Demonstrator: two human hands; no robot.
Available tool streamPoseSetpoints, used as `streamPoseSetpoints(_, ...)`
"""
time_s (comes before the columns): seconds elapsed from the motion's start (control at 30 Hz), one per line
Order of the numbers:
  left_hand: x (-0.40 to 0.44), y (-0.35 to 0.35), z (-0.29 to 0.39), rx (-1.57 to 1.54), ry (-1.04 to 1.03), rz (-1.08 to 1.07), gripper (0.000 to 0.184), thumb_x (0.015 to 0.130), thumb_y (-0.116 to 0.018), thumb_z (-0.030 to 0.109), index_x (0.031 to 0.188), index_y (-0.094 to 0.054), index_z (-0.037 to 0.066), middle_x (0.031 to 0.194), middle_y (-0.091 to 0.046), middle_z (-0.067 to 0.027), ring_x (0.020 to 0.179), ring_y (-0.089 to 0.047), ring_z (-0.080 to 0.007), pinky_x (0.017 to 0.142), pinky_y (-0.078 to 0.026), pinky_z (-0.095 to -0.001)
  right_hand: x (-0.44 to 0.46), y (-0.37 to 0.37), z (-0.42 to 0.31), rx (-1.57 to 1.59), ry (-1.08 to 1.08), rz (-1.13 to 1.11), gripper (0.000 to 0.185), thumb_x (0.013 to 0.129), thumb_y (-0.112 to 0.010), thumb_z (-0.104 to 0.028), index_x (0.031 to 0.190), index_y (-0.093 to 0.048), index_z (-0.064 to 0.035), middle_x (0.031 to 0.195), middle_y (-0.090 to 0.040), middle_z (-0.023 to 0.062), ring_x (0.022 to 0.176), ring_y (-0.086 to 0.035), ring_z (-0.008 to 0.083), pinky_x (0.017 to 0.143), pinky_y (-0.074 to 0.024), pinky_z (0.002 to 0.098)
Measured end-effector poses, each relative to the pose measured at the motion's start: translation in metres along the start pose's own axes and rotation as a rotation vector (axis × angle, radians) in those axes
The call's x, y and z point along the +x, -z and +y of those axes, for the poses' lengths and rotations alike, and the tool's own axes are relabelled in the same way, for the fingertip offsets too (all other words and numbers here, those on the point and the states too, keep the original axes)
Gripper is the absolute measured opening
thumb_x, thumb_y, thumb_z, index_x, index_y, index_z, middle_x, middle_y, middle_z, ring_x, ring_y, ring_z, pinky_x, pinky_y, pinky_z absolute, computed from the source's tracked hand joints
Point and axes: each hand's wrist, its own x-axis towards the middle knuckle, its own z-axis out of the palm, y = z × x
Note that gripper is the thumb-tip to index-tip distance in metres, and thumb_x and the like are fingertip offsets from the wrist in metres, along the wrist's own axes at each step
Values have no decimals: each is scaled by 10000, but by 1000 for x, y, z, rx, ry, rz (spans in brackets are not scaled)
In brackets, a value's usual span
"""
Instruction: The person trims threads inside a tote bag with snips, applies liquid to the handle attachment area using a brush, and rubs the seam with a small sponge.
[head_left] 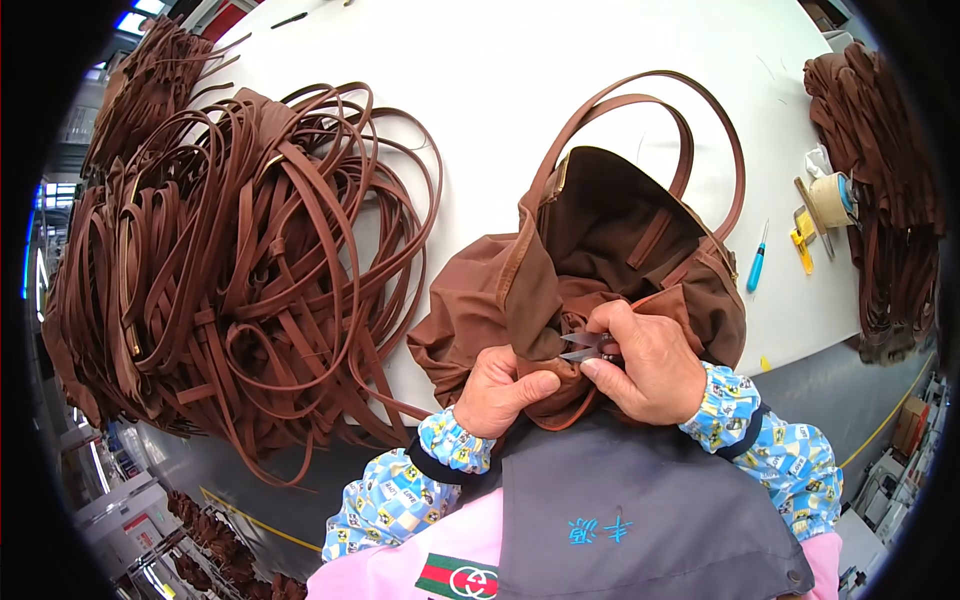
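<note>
A brown fabric tote bag (480, 285) with two long handles lies on the table in front of me, its mouth spread open. My left hand (503, 392) pinches the bag's near edge between thumb and fingers. In my right hand (648, 362) is a small pair of thread snips (583, 347), its two pointed blades apart and directed left. The blades are right by the fabric next to my left fingertips. Whether a thread lies between them is too small to tell.
A big heap of brown bags with straps (240, 260) covers the left of the white table (480, 40). At right lie a blue-handled tool (757, 262), a yellow item (803, 240) and a thread spool (830, 200). More brown pieces (870, 150) hang over the right edge.
</note>
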Motion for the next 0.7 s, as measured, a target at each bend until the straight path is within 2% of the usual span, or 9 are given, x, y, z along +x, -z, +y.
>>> streamPoseSetpoints(0.07, 0, 0, 0, -20, 13, -2, 214, 820, -612, 149, 961, -627, -12, 938, -623, -44, 890, -549, -117, 840, -421, -269, 1, -1, 3, 381, -65, -9, 248, 791, -591, -124, 941, -423, -21, 687, -532, 114, 619, -570, 249, 548, -439, 318)
streamPoseSetpoints(0.13, -1, 2, -1, 51, -8, 7, 214, 820, -613, 153, 957, -628, -11, 937, -621, -37, 885, -543, -110, 832, -421, -264, 0, -2, 9, 608, -159, 16, 225, 825, -562, -115, 960, -414, -12, 702, -538, 120, 633, -580, 217, 564, -440, 296)
streamPoseSetpoints(0.17, -1, 2, -1, 52, -9, 9, 214, 820, -613, 153, 957, -628, -11, 937, -621, -37, 885, -543, -110, 832, -421, -264, 0, -4, 10, 638, -115, 90, 205, 838, -551, -122, 949, -423, -8, 727, -562, 129, 640, -592, 217, 558, -440, 312)
streamPoseSetpoints(0.2, -1, 1, 0, 63, -18, 13, 217, 820, -614, 159, 954, -628, -12, 936, -619, -36, 880, -541, -109, 827, -421, -262, 1, 0, 7, 640, -113, 88, 205, 838, -551, -122, 949, -423, -8, 727, -562, 129, 640, -592, 217, 558, -440, 312)
streamPoseSetpoints(0.27, 0, 0, -1, 74, -27, 18, 221, 820, -615, 165, 950, -628, -13, 934, -618, -36, 875, -539, -108, 821, -420, -260, 0, 11, 0, 394, -91, -13, 201, 834, -558, -132, 931, -437, -5, 710, -572, 141, 627, -596, 252, 548, -440, 325)
streamPoseSetpoints(0.3, 0, 0, -1, 31, -22, 16, 227, 820, -617, 171, 951, -627, -15, 936, -617, -37, 875, -539, -108, 820, -420, -260, -1, 11, 0, 311, -85, -42, 192, 823, -567, -144, 894, -446, -13, 671, -576, 146, 594, -582, 300, 524, -435, 350)
streamPoseSetpoints(0.4, 0, 4, -4, -7, -10, 1, 240, 819, -618, 178, 959, -624, -18, 945, -617, -41, 883, -540, -110, 826, -420, -262, -5, 12, 1, 204, -118, -162, 188, 808, -574, -149, 868, -443, -29, 650, -574, 145, 593, -568, 334, 515, -428, 384)
streamPoseSetpoints(0.7, 0, 0, -2, -11, 8, -9, 225, 827, -603, 141, 990, -615, -14, 956, -620, -41, 885, -545, -105, 823, -429, -258, -1, 10, -4, 160, -95, -181, 187, 800, -578, -156, 864, -437, -50, 639, -572, 132, 582, -561, 336, 491, -408, 408)
